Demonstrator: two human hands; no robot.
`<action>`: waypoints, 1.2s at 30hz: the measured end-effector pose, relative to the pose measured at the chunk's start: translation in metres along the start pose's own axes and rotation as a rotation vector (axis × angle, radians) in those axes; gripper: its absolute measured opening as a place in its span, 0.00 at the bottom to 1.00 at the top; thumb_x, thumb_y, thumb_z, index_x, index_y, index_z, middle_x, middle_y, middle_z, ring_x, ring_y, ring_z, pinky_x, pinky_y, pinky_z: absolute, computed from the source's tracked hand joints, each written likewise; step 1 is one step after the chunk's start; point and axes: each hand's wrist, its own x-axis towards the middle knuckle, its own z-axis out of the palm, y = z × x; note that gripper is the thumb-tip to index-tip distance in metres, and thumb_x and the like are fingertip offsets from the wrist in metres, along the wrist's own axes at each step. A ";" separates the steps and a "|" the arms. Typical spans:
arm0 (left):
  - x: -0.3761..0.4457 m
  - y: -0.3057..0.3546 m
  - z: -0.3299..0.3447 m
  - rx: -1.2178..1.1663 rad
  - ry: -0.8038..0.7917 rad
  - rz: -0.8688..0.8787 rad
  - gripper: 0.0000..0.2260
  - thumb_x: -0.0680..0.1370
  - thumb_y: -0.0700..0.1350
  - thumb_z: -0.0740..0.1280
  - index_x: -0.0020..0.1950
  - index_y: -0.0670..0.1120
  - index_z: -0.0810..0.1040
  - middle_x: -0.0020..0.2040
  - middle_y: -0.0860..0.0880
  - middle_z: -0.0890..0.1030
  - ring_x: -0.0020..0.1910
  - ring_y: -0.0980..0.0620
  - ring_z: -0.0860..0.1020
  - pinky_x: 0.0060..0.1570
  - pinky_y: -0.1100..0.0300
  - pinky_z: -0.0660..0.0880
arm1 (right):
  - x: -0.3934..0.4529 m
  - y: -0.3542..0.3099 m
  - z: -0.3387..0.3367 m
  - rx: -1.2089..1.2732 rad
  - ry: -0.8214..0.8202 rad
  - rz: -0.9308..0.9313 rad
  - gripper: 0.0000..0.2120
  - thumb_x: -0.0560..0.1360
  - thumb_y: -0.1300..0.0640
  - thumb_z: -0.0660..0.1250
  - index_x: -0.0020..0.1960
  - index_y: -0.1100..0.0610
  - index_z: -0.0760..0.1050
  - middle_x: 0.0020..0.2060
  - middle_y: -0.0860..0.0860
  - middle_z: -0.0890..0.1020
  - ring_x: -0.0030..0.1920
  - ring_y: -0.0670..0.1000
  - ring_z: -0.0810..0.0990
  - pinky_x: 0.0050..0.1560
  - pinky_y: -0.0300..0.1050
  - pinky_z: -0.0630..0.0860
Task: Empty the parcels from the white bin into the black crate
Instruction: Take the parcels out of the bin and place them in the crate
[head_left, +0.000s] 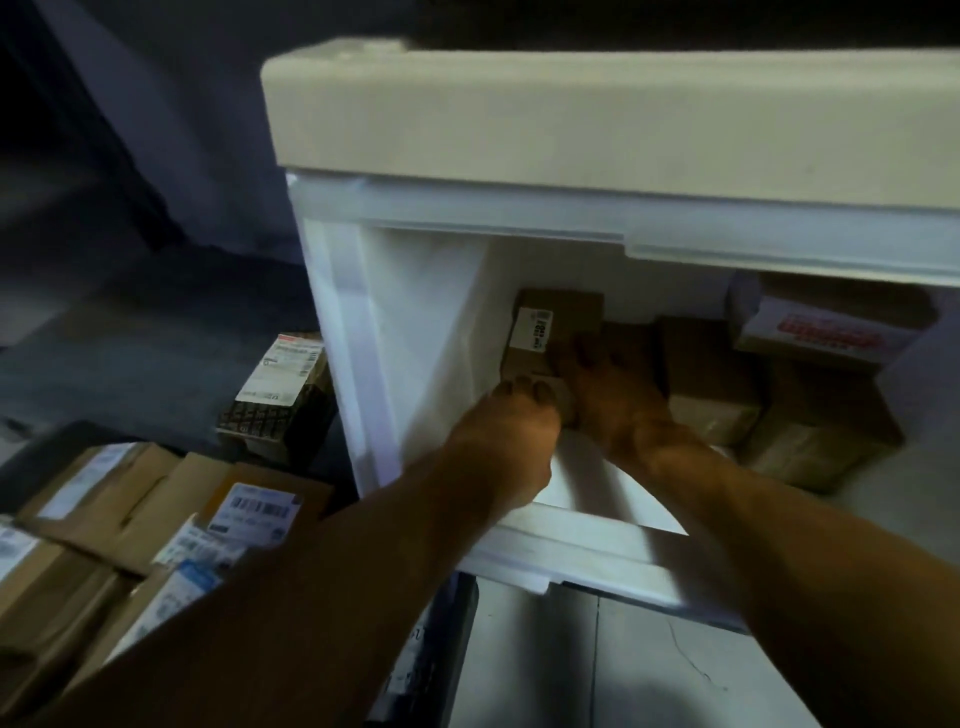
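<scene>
Both my arms reach into the white bin (343, 322), which lies open toward me. A small brown cardboard parcel (563, 325) with a white barcode label sits at the bin's left back. My left hand (506, 436) grips the parcel's lower left corner with curled fingers. My right hand (618, 395) lies over the parcel's right side, fingers bent round its edge. More brown parcels (711, 384) fill the bin's right side, and a white parcel with red print (826, 332) lies on top of them. The black crate's rim (431, 649) shows at the bottom, left of the bin.
Several cardboard parcels with shipping labels (156, 519) are heaped at the lower left. One labelled box (283, 389) stands against the bin's left wall. A cream lid or panel (571, 114) overhangs the bin. Grey floor (623, 665) lies below the bin's near rim.
</scene>
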 end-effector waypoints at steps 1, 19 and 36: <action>0.001 0.000 0.000 0.007 0.003 0.001 0.23 0.78 0.40 0.63 0.72 0.37 0.66 0.68 0.38 0.70 0.67 0.39 0.70 0.67 0.50 0.70 | 0.000 0.001 0.001 0.019 0.012 0.009 0.29 0.83 0.56 0.59 0.81 0.49 0.53 0.78 0.59 0.57 0.72 0.68 0.67 0.68 0.62 0.72; -0.033 0.015 -0.028 -0.452 0.325 -0.088 0.26 0.75 0.34 0.62 0.74 0.39 0.66 0.67 0.37 0.71 0.62 0.34 0.74 0.61 0.49 0.71 | -0.108 0.018 -0.038 0.323 0.407 0.045 0.26 0.73 0.68 0.66 0.71 0.59 0.70 0.70 0.60 0.72 0.62 0.65 0.77 0.61 0.54 0.76; -0.141 0.012 -0.108 -1.605 -0.090 -0.309 0.09 0.76 0.47 0.73 0.53 0.45 0.79 0.36 0.47 0.86 0.36 0.48 0.83 0.38 0.57 0.81 | -0.264 -0.029 -0.129 0.410 0.462 0.107 0.22 0.72 0.72 0.69 0.56 0.49 0.70 0.57 0.48 0.75 0.51 0.48 0.77 0.44 0.33 0.75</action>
